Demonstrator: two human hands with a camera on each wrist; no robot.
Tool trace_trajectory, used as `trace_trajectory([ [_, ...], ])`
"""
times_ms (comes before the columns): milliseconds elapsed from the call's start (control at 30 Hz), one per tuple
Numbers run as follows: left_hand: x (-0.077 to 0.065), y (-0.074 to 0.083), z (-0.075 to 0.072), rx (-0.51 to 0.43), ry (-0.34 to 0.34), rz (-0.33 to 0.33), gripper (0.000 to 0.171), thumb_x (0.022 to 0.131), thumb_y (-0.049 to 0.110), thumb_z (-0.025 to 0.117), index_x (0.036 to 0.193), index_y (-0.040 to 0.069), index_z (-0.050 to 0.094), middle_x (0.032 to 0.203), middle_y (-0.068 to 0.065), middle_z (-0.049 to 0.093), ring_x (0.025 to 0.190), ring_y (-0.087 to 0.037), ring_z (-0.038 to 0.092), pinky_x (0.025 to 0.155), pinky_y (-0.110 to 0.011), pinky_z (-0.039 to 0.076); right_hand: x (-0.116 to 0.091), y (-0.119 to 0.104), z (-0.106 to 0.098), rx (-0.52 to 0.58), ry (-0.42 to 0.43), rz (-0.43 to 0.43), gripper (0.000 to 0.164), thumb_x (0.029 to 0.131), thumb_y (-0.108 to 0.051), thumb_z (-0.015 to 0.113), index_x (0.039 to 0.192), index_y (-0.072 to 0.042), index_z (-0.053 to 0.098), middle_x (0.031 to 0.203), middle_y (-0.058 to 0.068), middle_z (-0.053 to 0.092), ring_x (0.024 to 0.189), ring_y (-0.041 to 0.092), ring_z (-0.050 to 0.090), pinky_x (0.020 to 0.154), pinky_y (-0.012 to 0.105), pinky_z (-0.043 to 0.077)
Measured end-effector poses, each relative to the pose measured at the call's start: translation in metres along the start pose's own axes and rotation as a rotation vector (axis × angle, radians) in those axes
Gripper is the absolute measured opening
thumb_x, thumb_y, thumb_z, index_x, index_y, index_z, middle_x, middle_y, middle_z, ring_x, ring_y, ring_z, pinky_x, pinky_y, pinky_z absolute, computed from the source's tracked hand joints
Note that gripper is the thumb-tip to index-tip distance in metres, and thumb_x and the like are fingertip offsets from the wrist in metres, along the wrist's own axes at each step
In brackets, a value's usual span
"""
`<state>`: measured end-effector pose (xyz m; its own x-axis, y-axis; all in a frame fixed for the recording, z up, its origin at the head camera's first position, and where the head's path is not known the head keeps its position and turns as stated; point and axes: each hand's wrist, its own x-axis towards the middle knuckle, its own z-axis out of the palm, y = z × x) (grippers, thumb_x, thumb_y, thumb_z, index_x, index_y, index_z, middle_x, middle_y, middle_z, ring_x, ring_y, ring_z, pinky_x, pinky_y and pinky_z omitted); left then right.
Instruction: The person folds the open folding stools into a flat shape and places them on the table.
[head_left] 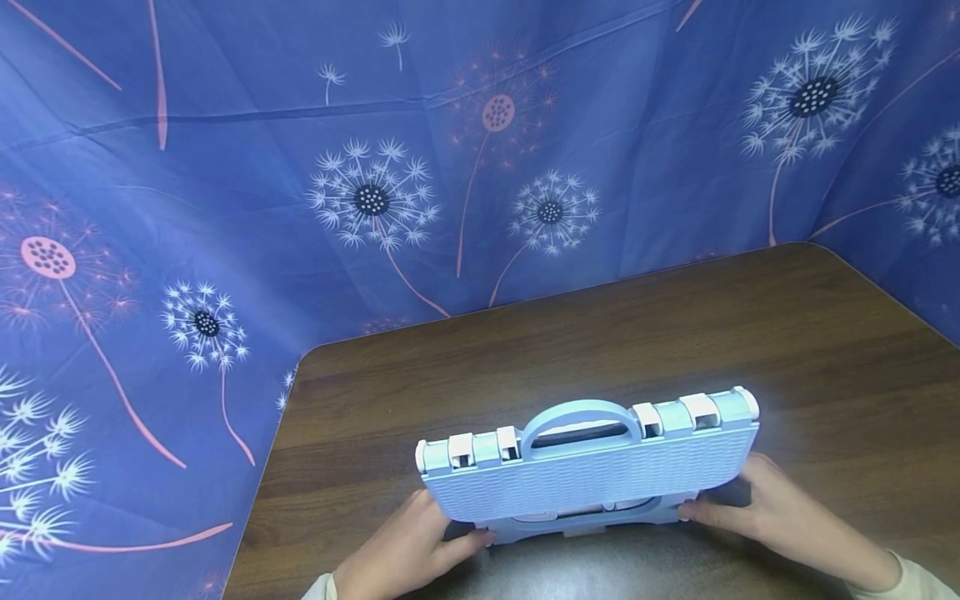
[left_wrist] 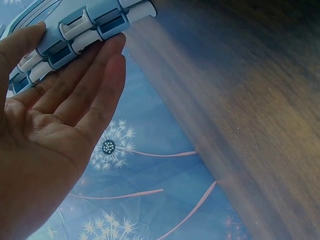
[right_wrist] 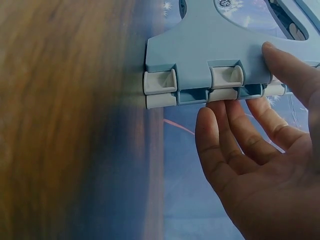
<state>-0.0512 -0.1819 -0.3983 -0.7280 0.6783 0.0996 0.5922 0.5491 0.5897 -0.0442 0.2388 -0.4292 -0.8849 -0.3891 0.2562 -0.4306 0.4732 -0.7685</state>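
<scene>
A light blue plastic folding step stool [head_left: 592,479] with white hinge pieces stands folded near the front of the table, its arched handle [head_left: 581,411] uppermost. Around its left end, my left hand [head_left: 408,542] grips the lower part, thumb on the near side. My right hand [head_left: 795,521] holds the opposite end the same way; its other fingers are mostly hidden behind the stool in the head view. The right wrist view shows the thumb on the blue panel and the fingertips at the white hinges [right_wrist: 226,77]. In the left wrist view, fingers lie along the hinged edge [left_wrist: 75,30].
A dark brown wood-grain table [head_left: 637,333] lies under the stool and extends behind it and to the right. Blue cloth [head_left: 262,167] printed with dandelions hangs along the table's back, left and right sides.
</scene>
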Motion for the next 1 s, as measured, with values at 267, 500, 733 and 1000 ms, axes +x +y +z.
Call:
trace_trajectory([
  [267,0.000,-0.001,0.000,0.008,0.016,0.029,0.051,0.098,0.033,0.063,0.145,0.028,0.043,0.138,0.011,0.057,0.113,-0.003,0.057,0.094,-0.038,0.052,0.001,0.000,-0.001,0.012,0.005,-0.047,0.064,0.077,-0.006,0.084,0.133,-0.016,0.055,0.123,-0.009,0.065,0.098,0.005,0.057,0.084,0.014,0.044],
  [500,0.000,-0.004,0.004,0.000,0.042,0.058,0.042,0.099,0.034,0.062,0.137,0.018,0.051,0.123,0.007,0.066,0.095,0.002,0.058,0.079,-0.025,0.054,-0.002,-0.014,-0.002,-0.028,0.105,-0.054,0.042,0.075,-0.003,0.085,0.109,-0.021,0.068,0.090,-0.011,0.070,0.078,0.005,0.062,0.075,0.014,0.050],
  [733,-0.004,0.005,-0.006,-0.200,0.144,0.088,0.015,0.099,0.020,0.064,0.111,0.017,0.055,0.096,0.008,0.071,0.084,0.000,0.066,0.066,-0.022,0.055,0.002,-0.026,0.000,0.018,0.135,-0.008,0.030,0.082,0.003,0.077,0.103,-0.018,0.070,0.084,-0.010,0.069,0.072,0.008,0.061,0.070,0.014,0.051],
  [1000,0.004,-0.003,0.002,-0.449,0.036,-0.083,0.011,0.098,0.022,0.064,0.095,0.013,0.060,0.072,0.006,0.068,0.061,0.002,0.052,0.057,-0.017,0.045,0.001,-0.005,0.005,0.076,-0.050,0.119,0.008,0.096,-0.011,0.066,0.098,-0.018,0.068,0.074,-0.012,0.059,0.067,0.009,0.056,0.054,0.023,0.045],
])
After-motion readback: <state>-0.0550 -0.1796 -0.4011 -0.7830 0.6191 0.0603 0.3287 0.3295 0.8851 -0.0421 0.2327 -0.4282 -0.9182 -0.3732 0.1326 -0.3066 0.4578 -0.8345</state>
